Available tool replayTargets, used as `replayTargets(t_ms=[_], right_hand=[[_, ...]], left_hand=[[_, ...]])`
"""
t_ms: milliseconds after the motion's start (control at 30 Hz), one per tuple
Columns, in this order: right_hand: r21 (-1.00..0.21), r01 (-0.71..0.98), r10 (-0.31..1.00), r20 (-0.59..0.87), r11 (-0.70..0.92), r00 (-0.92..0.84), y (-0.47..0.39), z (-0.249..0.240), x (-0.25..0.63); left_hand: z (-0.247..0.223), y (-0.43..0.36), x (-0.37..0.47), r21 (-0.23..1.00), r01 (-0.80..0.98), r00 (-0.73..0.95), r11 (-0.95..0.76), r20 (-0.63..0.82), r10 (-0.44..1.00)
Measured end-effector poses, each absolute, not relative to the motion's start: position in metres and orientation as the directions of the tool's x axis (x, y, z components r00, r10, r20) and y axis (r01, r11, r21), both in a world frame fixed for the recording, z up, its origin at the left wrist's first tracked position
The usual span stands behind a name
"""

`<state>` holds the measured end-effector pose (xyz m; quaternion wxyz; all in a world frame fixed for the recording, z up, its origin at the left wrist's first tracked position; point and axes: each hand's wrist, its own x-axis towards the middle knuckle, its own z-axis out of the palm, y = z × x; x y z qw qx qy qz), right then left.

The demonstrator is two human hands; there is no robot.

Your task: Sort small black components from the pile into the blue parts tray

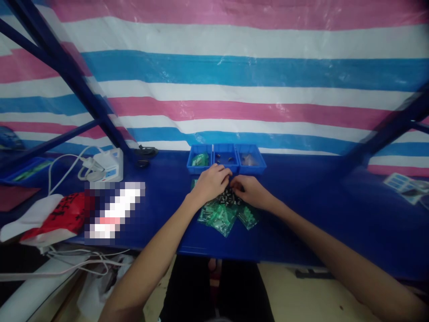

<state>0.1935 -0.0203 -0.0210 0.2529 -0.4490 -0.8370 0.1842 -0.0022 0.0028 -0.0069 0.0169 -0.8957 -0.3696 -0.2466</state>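
Small dark and silvery metal parts (227,197) lie in a loose pile on the blue table. My left hand (212,182) is bent over the pile's left and far side, its fingers curled together. From the right, my right hand (250,190) reaches in with thumb and fingertips pinched at the pile's edge. Whatever is between the fingers of either hand is too small or hidden to make out. Just in front of the pile lie green-tinted clear bags (221,219) of small parts, and another such bag (247,216) sits below my right hand.
Behind my hands stand three joined blue bins: the left bin (189,166) holds a green bag, the middle bin (226,169) a few small parts, the right bin (263,166) a clear bag. A white power strip (115,163) and red-and-white packaging (67,214) are at left.
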Motion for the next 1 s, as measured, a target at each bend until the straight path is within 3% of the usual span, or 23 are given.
replayTargets(t_ms=[133,433,567,700,1000], right_hand=[[-0.463,0.686,0.828,0.300,0.561,-0.474,-0.020,-0.022,0.192],[-0.481,0.718,0.862,0.334,0.503,-0.381,-0.013,-0.024,0.196],[-0.649,0.652,0.917,0.328,0.393,-0.226,-0.010,-0.026,0.197],[-0.838,0.462,0.957,0.242,0.290,-0.161,-0.010,-0.029,0.196],[-0.969,0.218,0.986,0.087,0.117,-0.140,-0.019,-0.022,0.190]], left_hand=[[-0.004,0.005,-0.005,0.163,0.669,0.588,-0.725,0.481,0.650],[-0.006,0.004,-0.004,0.139,0.643,0.630,-0.753,0.464,0.623],[-0.004,0.003,-0.003,0.126,0.601,0.695,-0.789,0.405,0.594],[-0.005,0.002,0.000,0.109,0.585,0.719,-0.804,0.390,0.576],[-0.004,0.002,-0.002,0.127,0.597,0.683,-0.792,0.439,0.584]])
